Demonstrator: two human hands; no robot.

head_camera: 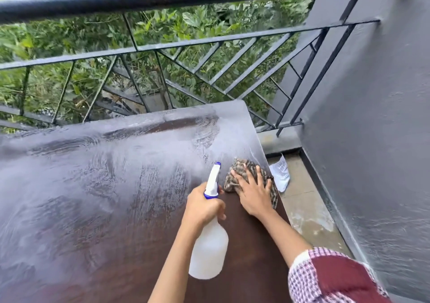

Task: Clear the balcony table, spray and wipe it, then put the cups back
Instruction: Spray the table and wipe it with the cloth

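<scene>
The dark brown table [97, 186] fills the left and middle of the view, its top streaked with wet smears. My left hand [204, 207] grips the neck of a white spray bottle [209, 251] with a blue-tipped nozzle pointing away from me, held above the table. Just to its right, my right hand [252, 193] presses flat with spread fingers on a patterned brown cloth [244, 166] near the table's right edge. No cups are in view.
A black metal railing [186, 46] runs along the table's far side, with green foliage beyond. A grey wall [372, 116] stands on the right. Between table and wall lies a strip of concrete floor [309, 212] with a white scrap of paper [281, 174].
</scene>
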